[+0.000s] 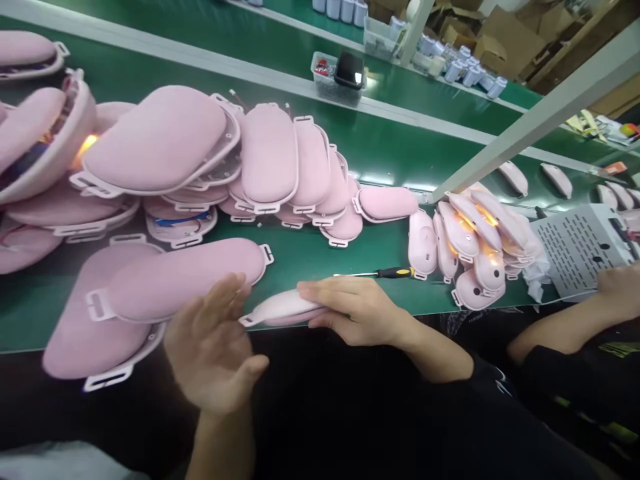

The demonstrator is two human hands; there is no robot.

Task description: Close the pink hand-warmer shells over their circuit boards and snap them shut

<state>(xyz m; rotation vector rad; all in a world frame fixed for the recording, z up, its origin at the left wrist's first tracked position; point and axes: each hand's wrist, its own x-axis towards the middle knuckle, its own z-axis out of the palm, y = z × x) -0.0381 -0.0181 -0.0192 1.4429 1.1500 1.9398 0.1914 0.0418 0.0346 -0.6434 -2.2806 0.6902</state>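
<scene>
in right hand, half-hidden shell

A small pale pink case is gripped at one end by the right hand, between thumb and fingers. The left hand is held open just beside it. Larger pink shells are heaped on the green worktop. A screwdriver is seen near a pile of smaller cases, partly lit orange.
</scene>
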